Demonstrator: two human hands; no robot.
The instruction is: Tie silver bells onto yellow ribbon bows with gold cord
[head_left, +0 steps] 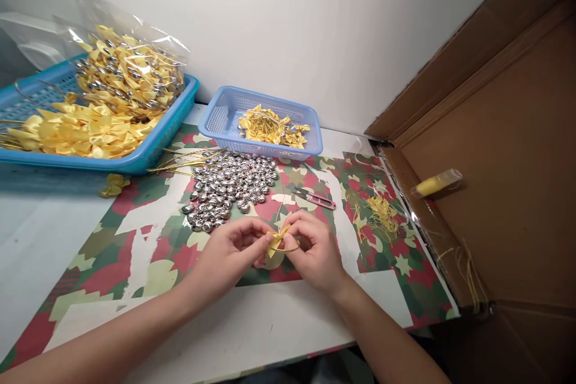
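Between my two hands, over the front of the table, is a small yellow ribbon bow (275,245) with a thin cord trailing from it. My left hand (238,246) pinches one side of the bow between thumb and fingers. With thumb and forefinger, my right hand (314,245) grips the yellow cord (288,248) at the bow's other side. The fingers partly cover the bow, so its knot is not clear. Just beyond my left hand lies a heap of silver jingle bells (229,183). Pink-handled thread snips (315,198) rest behind my right hand.
A large blue basket (148,159) at left holds yellow bows and a clear bag (130,66) of bows with bells. A smaller blue basket (261,147) with bows stands against the wall. Cord scraps (382,216) lie at right, beside a cardboard wall (490,180).
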